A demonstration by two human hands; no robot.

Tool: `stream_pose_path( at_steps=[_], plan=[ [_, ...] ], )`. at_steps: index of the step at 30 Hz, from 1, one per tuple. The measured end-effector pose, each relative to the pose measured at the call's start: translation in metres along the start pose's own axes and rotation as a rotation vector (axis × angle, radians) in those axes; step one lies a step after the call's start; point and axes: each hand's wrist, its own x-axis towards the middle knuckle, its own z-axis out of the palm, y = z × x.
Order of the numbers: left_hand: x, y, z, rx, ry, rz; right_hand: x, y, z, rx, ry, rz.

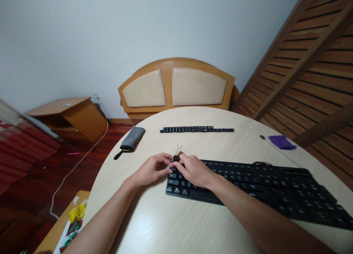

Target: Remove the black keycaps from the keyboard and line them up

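Grip of the right hand is closed on a small black block, from which two thin wires project, at the far left corner of the keyboard. Fingertips of the left hand are placed at the block, probably for steadying; whether it is grasped by them cannot be told, contact being obscured. The keyboard is laid flat on the desk for support. Loose keys are lined up beyond, presumably to preserve order.
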Motion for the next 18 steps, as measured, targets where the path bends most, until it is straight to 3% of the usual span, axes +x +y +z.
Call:
stream_pose_path(
  at_steps=[9, 18],
  plan=[
    [0.001, -0.002, 0.002, -0.068, 0.036, -0.028, 0.000, 0.002, 0.000, 0.270, 0.068, 0.021],
    [0.007, -0.007, 0.020, -0.179, 0.203, -0.046, 0.004, 0.007, 0.004, 0.507, 0.220, 0.084]
  ],
)
